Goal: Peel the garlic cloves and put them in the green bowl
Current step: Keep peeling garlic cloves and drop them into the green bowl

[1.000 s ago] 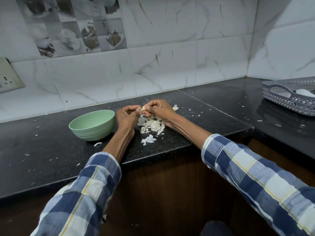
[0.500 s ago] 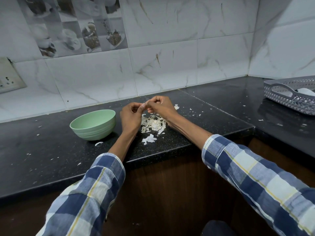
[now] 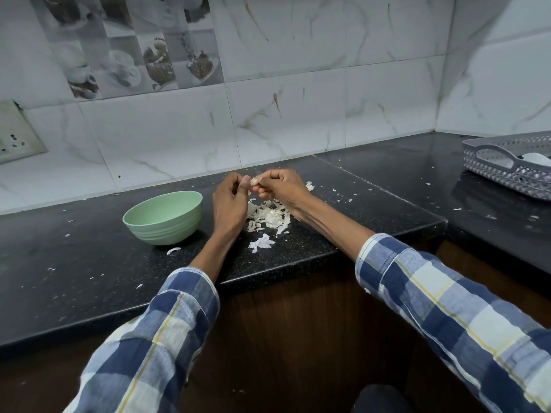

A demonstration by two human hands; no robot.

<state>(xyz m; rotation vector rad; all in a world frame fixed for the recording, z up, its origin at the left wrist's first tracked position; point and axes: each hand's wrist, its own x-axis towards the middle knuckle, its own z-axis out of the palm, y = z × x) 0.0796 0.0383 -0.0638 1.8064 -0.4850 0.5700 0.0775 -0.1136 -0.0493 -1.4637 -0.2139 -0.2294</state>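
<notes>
Hands meeting over a heap of garlic skins on a dark worktop.

Garlic clove sits pinched between the two hands: the right hand curls its fingers round it, and the left hand closes thumb and fingertips on its other end. At 6 o'clock from the hands lies the pile of peeled skins, with a loose white skin nearer the worktop edge. The green bowl stands at 9 o'clock, just beside the left wrist; what it holds is hidden. A grey perforated basket rests well apart at 3 o'clock.
</notes>
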